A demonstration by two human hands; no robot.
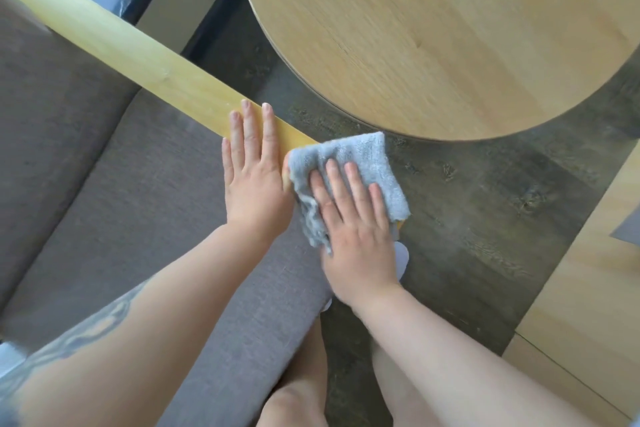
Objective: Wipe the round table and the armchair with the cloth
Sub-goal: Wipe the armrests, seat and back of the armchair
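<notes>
Cloth is the thing under the right hand. It is gray and soft, and it is folded over the near end of the wooden arm of the armchair. The right hand lies flat on top of the cloth with its fingers straight and a little spread, pressing down. It is not pinching the cloth. Part of the cloth sticks out past the fingertips and out to the side of the hand, away from the chair. Just beside this hand, on the chair side, is the left hand. It lies flat too, fingers straight and close together, resting on the bare wood of the arm. The edge of the left hand touches the edge of the cloth. Past the fingertips of both hands stands the round table, with a light wood top. The cloth is near its edge but lower down, apart from it. Below the hands is the gray seat of the armchair, and the dark floor lies beside the right hand.
</notes>
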